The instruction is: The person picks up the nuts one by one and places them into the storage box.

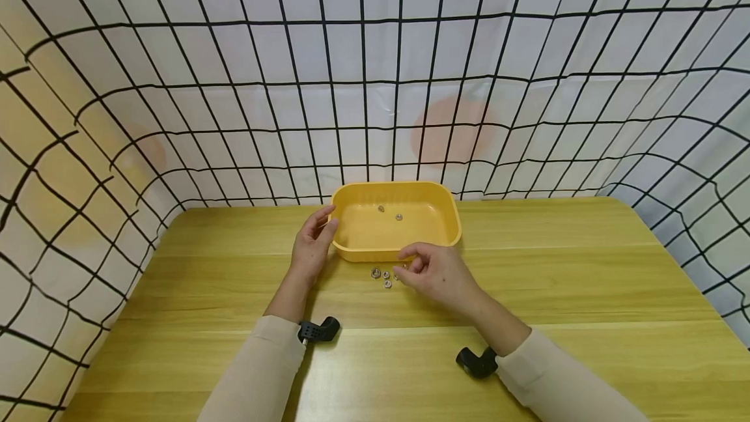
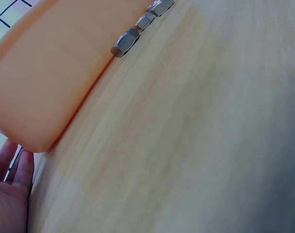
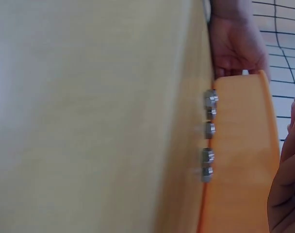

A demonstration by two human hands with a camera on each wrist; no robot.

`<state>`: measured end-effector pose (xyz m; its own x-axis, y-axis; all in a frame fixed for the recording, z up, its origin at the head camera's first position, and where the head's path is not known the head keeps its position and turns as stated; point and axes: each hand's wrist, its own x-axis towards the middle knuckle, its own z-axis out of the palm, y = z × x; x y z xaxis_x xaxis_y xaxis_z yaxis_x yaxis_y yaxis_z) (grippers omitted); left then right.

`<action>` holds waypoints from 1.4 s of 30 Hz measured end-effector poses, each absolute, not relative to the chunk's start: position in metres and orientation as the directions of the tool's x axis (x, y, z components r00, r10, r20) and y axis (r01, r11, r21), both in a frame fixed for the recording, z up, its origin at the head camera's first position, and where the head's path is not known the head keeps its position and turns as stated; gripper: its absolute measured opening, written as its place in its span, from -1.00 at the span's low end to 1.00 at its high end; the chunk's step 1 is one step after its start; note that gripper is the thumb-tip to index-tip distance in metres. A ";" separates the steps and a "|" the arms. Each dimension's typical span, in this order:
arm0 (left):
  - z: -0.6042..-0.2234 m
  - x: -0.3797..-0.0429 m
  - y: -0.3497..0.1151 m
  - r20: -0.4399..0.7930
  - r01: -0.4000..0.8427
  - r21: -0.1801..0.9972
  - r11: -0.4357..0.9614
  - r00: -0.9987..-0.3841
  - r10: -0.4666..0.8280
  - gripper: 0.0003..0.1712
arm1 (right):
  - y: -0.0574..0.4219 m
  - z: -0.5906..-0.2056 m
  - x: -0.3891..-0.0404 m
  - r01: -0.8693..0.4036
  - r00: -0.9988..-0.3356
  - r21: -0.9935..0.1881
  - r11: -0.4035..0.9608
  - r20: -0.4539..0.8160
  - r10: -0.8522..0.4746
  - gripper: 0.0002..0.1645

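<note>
A yellow plastic tray (image 1: pixel 375 255) stands on the table; it looks orange in both wrist views. Two small metal nuts (image 1: pixel 399 217) lie on its floor. My left hand (image 1: pixel 310 249) is at the tray's left end, its fingers touching the outer wall and rim. Along the front wall, several hex nuts (image 1: pixel 375 273) of differing sizes lie on the wood; the right wrist view shows these nuts (image 3: pixel 208 130) in a row. Above the right part of that group is my right hand (image 1: pixel 442 275), thumb and forefinger apart, no nut visible between them.
A wooden table (image 1: pixel 234 292) carries everything. Black wire mesh (image 1: pixel 381 83) rises behind the tray and along both sides, with pale cloth behind it. Each wrist bears a black camera mount, one by the left sleeve (image 1: pixel 258 370), the other by the right sleeve (image 1: pixel 562 376).
</note>
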<state>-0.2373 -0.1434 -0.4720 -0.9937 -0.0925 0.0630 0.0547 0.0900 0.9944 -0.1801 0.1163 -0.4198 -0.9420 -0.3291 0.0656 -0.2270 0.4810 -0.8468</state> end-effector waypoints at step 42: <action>-0.471 -0.237 -0.142 0.044 0.034 0.996 0.085 -0.993 -0.109 -0.53 | 0.145 -0.465 -0.184 -0.229 -0.955 -0.651 0.724 0.007 -0.295 -0.80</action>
